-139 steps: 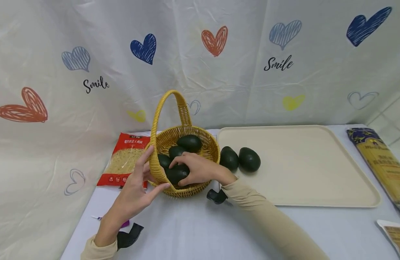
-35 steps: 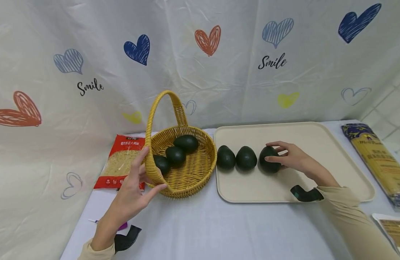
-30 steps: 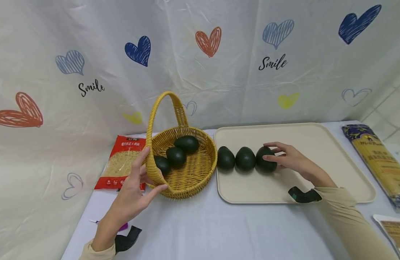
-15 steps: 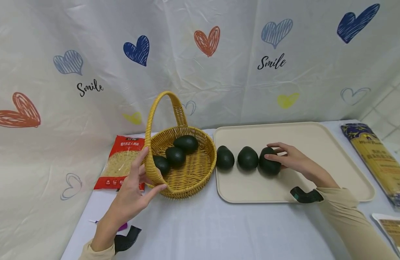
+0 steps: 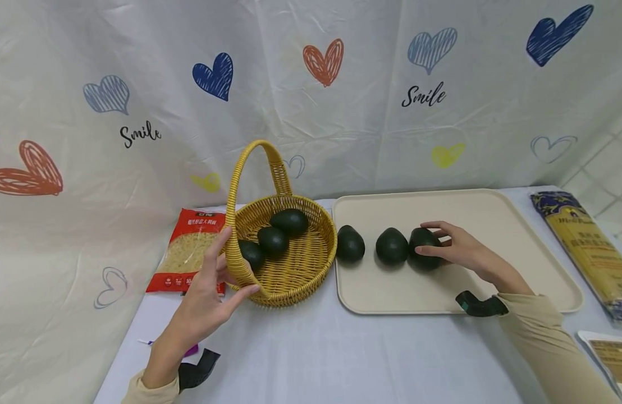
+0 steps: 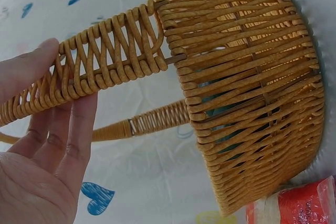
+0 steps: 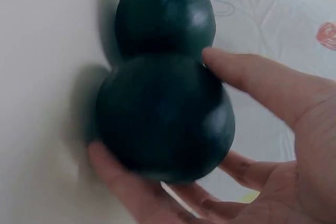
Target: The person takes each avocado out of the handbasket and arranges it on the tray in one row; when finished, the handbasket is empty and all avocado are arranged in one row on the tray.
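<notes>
We see the right hand [image 5: 460, 252] on the tray [image 5: 493, 213], its grip curled round the third avocado [image 5: 423, 247], which sits at the row's right end, touching the second avocado [image 5: 392, 247]. Since half a second ago both have slid right, opening a gap from the first avocado [image 5: 350, 244] nearest the basket [image 5: 311, 264]. We judge this is spacing the row, not fetching. Left hand [image 5: 205, 306]: grip pinching the basket handle [image 6: 105, 56], unmoved. Three avocados remain inside the basket.
</notes>
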`<state>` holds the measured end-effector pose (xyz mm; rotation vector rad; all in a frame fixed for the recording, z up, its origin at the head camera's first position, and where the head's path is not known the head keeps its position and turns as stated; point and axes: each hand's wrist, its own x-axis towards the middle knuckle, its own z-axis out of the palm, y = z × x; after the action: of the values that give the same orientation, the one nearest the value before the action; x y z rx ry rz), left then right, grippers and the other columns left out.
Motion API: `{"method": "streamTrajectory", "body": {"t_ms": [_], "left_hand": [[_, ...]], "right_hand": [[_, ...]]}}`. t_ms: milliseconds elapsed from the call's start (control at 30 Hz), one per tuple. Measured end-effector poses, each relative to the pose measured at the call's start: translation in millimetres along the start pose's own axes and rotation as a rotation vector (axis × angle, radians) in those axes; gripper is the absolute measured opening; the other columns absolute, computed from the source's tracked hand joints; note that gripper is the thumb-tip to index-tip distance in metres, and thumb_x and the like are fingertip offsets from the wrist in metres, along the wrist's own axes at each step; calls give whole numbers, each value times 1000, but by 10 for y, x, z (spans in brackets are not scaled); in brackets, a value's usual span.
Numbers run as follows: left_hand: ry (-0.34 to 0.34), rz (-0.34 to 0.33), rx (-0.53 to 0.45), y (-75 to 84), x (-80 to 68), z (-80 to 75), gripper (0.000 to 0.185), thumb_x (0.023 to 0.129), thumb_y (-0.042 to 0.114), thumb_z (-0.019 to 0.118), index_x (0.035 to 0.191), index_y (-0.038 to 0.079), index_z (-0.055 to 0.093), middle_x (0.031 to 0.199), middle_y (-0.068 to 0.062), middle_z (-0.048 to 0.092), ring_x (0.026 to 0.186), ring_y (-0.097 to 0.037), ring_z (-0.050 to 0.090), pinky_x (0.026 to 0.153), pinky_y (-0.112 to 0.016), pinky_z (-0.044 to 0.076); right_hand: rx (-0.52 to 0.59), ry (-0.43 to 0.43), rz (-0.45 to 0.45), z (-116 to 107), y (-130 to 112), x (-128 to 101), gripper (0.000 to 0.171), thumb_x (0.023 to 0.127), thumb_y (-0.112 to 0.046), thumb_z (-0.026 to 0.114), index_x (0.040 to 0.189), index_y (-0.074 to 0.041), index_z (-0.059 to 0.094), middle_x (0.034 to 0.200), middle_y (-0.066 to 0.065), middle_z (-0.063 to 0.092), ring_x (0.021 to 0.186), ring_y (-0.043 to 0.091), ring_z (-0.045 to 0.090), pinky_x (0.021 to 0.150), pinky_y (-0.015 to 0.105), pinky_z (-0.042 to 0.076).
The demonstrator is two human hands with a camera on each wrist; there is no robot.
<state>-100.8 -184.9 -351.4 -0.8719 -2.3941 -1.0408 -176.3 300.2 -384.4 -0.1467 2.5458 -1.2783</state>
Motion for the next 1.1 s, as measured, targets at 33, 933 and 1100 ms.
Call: {"method": "streamTrajectory", "body": {"t_ms": [33, 933, 1100], "left_hand": [[0, -1, 2, 1, 1, -1, 125, 67, -11, 93, 165, 7, 17, 103, -9, 72, 77, -8, 65, 69, -29, 61], [-4, 17, -9, 5, 9, -7, 124, 67, -13, 92, 164, 6, 17, 103, -9, 73, 75, -8, 66, 76, -15, 55], [0, 23, -21, -2, 7, -5, 124, 67, -14, 91, 164, 6, 17, 104, -10, 73, 74, -8, 65, 73, -19, 57]], "right_hand": [[1, -2, -2, 7, 0, 4, 77, 101, -32, 71, 159, 2, 33, 154, 36, 35, 124, 43, 56, 84, 38, 59], [-50, 4, -25, 65, -42, 53, 84, 98, -33, 76, 161, -1, 31, 155, 33, 36, 127, 43, 55, 89, 37, 57], [-74, 2, -17, 51, -58, 30, 88, 95, -38, 78, 161, -3, 31, 155, 32, 36, 125, 41, 54, 92, 43, 52]]}}
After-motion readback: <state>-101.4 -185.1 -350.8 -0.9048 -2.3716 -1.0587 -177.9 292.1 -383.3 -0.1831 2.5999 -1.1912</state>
